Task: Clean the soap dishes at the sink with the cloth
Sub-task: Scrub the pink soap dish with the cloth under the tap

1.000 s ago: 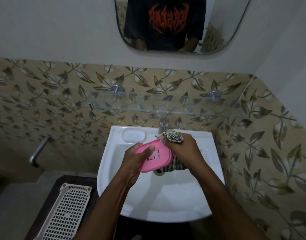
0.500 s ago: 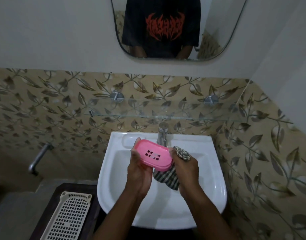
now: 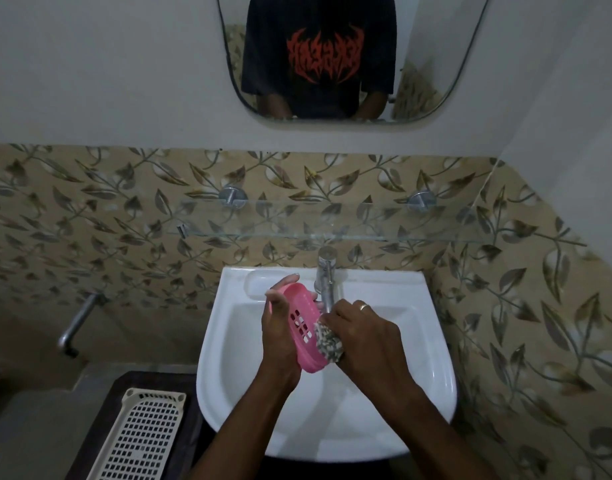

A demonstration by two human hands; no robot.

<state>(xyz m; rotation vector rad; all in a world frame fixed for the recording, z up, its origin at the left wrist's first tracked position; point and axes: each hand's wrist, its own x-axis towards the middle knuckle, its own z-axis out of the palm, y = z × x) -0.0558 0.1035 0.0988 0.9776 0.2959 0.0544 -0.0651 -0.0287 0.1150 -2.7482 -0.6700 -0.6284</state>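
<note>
The white sink [image 3: 418, 344] fills the lower middle of the view, with its tap [image 3: 327, 278] at 12 o'clock on the back rim and a slotted white tray [image 3: 138, 441] on the dark stand off at 8 o'clock. Over the basin, the left hand [image 3: 280, 337] is closed around the pink soap dish [image 3: 302, 332], thumb across its near edge and fingers behind it. Half a second ago the dish lay nearly level with its long side across the basin; it has since been turned so one end points up toward 11 o'clock and the other down toward 5 o'clock, its slotted base facing the right hand. The right hand [image 3: 363, 336] is clenched on the bunched striped cloth [image 3: 327, 342], which now presses against the dish's lower right edge, at about 4 o'clock from the slots. That turn probably brings a fresh stretch of rim to the cloth, so wiping seems mid-course, not finished.
</note>
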